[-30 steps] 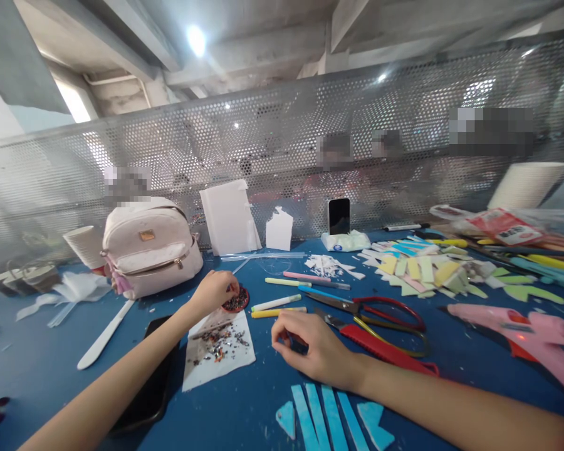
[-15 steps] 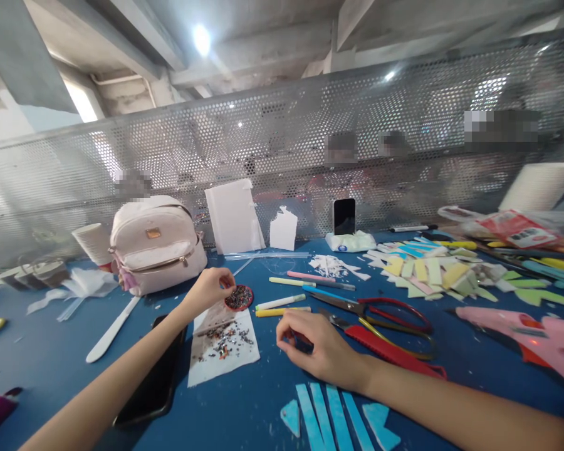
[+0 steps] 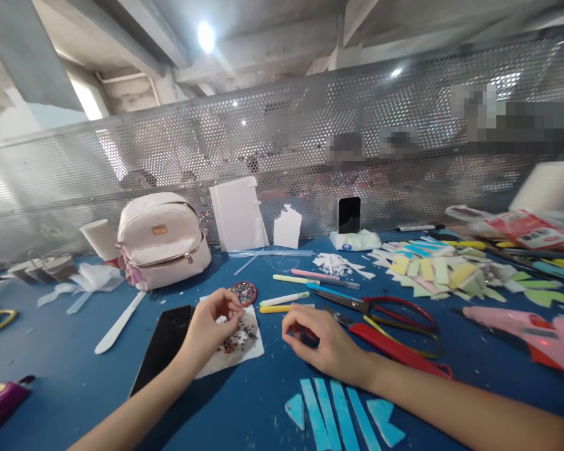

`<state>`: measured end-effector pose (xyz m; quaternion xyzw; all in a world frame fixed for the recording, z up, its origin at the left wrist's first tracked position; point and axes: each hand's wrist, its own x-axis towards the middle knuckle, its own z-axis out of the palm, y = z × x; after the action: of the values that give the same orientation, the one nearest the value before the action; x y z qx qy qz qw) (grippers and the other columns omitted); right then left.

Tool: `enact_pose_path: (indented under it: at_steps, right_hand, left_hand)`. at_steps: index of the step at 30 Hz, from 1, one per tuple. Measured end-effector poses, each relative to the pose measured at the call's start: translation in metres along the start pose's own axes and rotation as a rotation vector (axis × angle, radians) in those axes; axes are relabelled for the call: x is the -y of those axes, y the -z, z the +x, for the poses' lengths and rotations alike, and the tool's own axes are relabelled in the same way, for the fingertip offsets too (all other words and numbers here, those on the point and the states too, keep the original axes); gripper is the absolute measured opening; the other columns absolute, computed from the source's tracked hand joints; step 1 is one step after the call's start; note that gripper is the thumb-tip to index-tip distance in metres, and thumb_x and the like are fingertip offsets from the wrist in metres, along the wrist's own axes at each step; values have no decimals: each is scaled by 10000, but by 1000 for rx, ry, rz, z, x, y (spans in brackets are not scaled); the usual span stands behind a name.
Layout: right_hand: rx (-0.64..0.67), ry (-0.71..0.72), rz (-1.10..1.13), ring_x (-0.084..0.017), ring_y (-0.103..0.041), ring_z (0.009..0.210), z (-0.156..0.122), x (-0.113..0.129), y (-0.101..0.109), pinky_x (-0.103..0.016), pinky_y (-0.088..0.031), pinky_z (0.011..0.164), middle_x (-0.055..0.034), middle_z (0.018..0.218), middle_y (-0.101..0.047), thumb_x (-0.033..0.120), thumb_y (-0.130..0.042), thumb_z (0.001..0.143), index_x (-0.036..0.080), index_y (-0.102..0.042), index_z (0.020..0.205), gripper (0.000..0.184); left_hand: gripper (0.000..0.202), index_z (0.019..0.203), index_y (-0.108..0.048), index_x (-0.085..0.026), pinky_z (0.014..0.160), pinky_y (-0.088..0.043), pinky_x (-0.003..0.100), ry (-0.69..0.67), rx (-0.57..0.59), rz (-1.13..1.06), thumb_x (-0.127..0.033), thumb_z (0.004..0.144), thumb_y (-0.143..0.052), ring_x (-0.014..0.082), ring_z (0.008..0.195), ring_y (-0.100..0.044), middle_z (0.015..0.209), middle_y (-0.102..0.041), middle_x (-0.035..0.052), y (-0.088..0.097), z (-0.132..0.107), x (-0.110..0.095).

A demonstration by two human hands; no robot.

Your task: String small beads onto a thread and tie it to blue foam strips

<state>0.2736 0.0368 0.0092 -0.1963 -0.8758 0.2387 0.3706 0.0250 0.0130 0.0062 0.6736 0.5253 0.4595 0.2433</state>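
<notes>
Left forearm enters from the bottom edge, left of centre, and slants up and inward across the near end of a black phone (image 3: 167, 332). Left hand (image 3: 215, 322) over a white paper sheet (image 3: 251, 354), back of hand turned up and outward, wrist slightly bent. Fingers curled, thumb and fingertips drawn together at the right side of the hand, as in a small pinch; cannot tell whether a flake sits between the tips. Loose dark, silvery and orange scraps (image 3: 237, 339) lie on the paper beneath and to the right of these fingertips. Round red-rimmed dish (image 3: 244, 292), filled with similar bits, sits just beyond the hand, at the paper's far edge; hand and dish look apart.

Right forearm runs in low from the lower right corner, nearly level. Right hand (image 3: 323, 338) appears to rest on the blue table (image 3: 272, 394), thumb side toward the camera. Fingers loosely bent, thumb curving to meet the index finger in a rough ring; no object shows in the grasp, though the inside of the curl is too dark to tell. Yellow pen (image 3: 273, 309) just beyond the knuckles; scissors (image 3: 367, 305) and red-handled tool (image 3: 397, 347) to the right. Blue strips (image 3: 341, 413) lie on the near side of the wrist.
</notes>
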Motion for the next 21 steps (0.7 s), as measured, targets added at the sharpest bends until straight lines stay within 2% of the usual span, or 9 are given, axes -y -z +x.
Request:
enact_pose_path:
  at_steps: [6, 10, 16, 21]
  right_hand:
    - [-39, 22, 32, -128, -485, 631, -2, 1, 1, -237, -370, 578, -8, 741, -553, 178, -521, 911, 187, -559, 830, 89]
    - [-52, 47, 47, -125, -472, 622, -2, 1, 0, -236, -373, 570, -8, 732, -551, 171, -520, 911, 187, -554, 835, 85]
    - [-47, 53, 55, -120, -470, 617, -2, -1, 0, -237, -370, 564, -8, 735, -553, 171, -524, 915, 183, -552, 841, 80]
    - [-34, 69, 54, -114, -478, 623, -2, -4, 0, -231, -371, 567, 3, 728, -544, 141, -535, 907, 184, -550, 848, 74]
  left_hand:
    - [126, 844, -557, -185, 593, -453, 223, 60, -26, -201, -144, 757, -638, 139, 647, -599, 716, -642, 2, -19, -32, -20]
    - [134, 821, -579, -186, 589, -421, 219, 97, -58, -249, -120, 732, -653, 133, 635, -575, 700, -633, -11, -27, -42, -21]
    - [106, 834, -585, -181, 646, -450, 240, 117, 72, -248, -110, 769, -628, 136, 686, -560, 773, -631, 12, -27, -49, -20]
    - [122, 847, -587, -179, 658, -457, 239, 131, 92, -277, -97, 766, -628, 131, 689, -544, 784, -619, 11, -26, -51, -20]
